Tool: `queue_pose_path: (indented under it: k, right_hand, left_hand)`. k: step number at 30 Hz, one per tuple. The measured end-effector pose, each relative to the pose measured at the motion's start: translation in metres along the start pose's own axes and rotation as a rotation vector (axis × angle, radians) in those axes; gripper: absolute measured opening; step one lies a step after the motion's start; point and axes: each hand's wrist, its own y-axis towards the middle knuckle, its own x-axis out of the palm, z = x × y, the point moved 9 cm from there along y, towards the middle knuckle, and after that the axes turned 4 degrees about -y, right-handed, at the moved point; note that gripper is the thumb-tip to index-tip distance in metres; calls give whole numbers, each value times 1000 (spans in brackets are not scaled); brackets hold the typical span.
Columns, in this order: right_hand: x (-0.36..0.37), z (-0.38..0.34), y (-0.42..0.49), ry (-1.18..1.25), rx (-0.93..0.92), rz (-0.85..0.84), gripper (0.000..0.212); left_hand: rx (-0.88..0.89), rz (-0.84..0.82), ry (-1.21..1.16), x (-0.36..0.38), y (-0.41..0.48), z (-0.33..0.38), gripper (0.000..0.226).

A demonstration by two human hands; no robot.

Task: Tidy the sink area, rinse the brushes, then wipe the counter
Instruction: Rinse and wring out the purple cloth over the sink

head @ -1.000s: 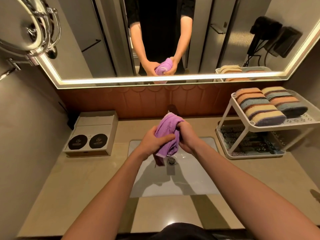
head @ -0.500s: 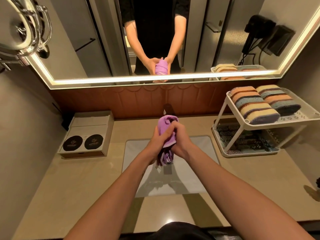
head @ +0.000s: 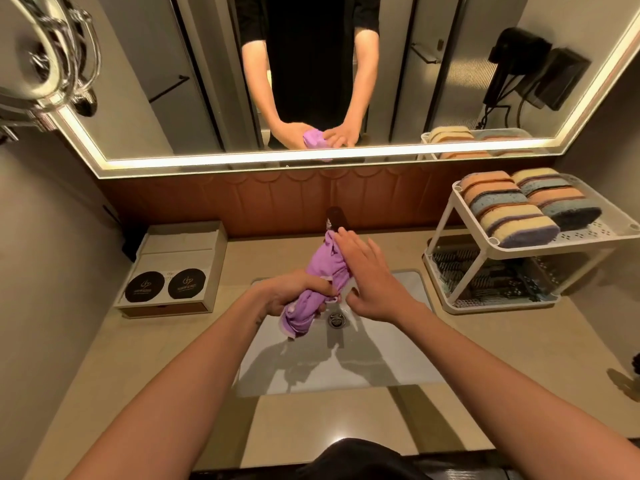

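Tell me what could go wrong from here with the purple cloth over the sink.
1. Only the left hand grips the purple cloth; the right hand is open beside it, so it may slip into the sink.
2. The cloth's top end sits close to the faucet and might catch on it.

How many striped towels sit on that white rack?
2, both on the rack's top shelf: left towel nearer the sink, right towel beside it. Others could hide on the lower shelf.
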Motion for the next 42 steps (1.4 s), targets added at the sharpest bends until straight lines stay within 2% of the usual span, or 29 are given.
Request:
queue_pose_path:
  k: [2,3,5,7,9,11,12,14,16,17,19,21,23,25,26,28,30,32,35,39,40,42]
  right_hand:
    - [9,-6,-1,-224,-157,5,108]
    - [17,-2,1,-201,-152,-22,105]
    - [31,3,6,-85,-68,-100,88]
    - [43,5,9,-146,-7,-192,68]
    - [47,12,12,-231,83,-218,51]
    - [46,20,15,-253,200,-234,46]
    - [47,24,16,-256,260,-254,46]
    - [49,29,15,-273,351,-359,45]
    - [57,30,14,-216,385,-506,32]
    - [63,30,11,-140,405,-571,25]
    - [72,31,7,39,433,-590,25]
    - [72,35,3,107,431,-448,53]
    - [61,34,-6,31,355,-240,83]
    - [44,17,-15,-156,152,-59,93]
    - [40,7,-19,-275,40,-19,97]
    - [35,0,-24,-368,-57,43,103]
    - [31,3,-23,-280,-27,119,94]
    - [30,11,-16,-199,34,132,70]
    - [35,19,-3,-145,132,-4,38]
    - [51,24,8,-138,275,-283,38]
    - [55,24,7,-139,297,-337,40]
    - [60,24,10,-131,324,-405,41]
  left_hand:
    - [-129,-170,81,12,-3,-10,23]
    - [-180,-183,169,13,-4,-14,27]
    - [-186,-82,381,9,-4,-8,25]
    - [-117,44,665,5,-3,5,30]
    - [-61,200,875,-4,-1,11,67]
    - [47,294,926,-2,0,16,87]
    - [112,317,987,1,0,18,87]
    - [227,407,1297,8,-2,22,82]
    - [359,535,1648,14,-4,23,79]
    - [412,575,1712,14,-4,22,74]
    - [423,624,1661,5,-4,20,60]
    - [374,651,1439,-9,-6,19,42]
    - [295,622,1114,-23,-5,17,32]
    - [248,528,734,-28,-5,16,26]
    - [222,468,560,-28,-5,15,25]
    - [173,356,414,-22,-5,16,26]
    - [127,261,428,-12,-3,14,24]
    - [139,226,514,-3,0,13,21]
    - [303,308,914,4,0,23,30]
    - [323,435,1388,5,0,21,67]
    - [347,452,1496,8,0,21,69]
    - [394,505,1560,10,-2,25,53]
